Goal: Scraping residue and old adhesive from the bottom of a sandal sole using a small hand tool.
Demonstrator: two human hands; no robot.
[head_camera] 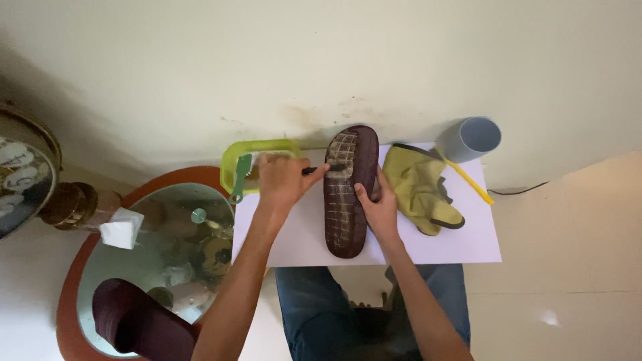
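A round glass-topped table (134, 267) with a reddish-brown rim sits to the person's left, a folded white cloth (122, 228) on its edge and a second dark maroon slipper (137, 326) lying over its near side. A lime-green plastic tub (235, 160) stands just beside the left hand, with a green-handled brush (240, 178) leaning on its rim. To the right lie a crumpled yellow cloth (421, 190) with dark trim, a pale blue cup (473, 138) tipped on its side and a thin yellow stick (470, 182) — none of them blocks the hands.

The white sheet (468, 241) is smooth and flat, spread across the lap.

The slipper (349, 190) lies sole-up in the middle of the sheet, long and oval, dark brown, its grid tread caked pale grey with dirt. The left hand (284, 182) grips a thin dark tool (319, 169) whose tip touches the sole near the toe. The right hand (378, 207) clasps the slipper's right edge — thumb on the sole.
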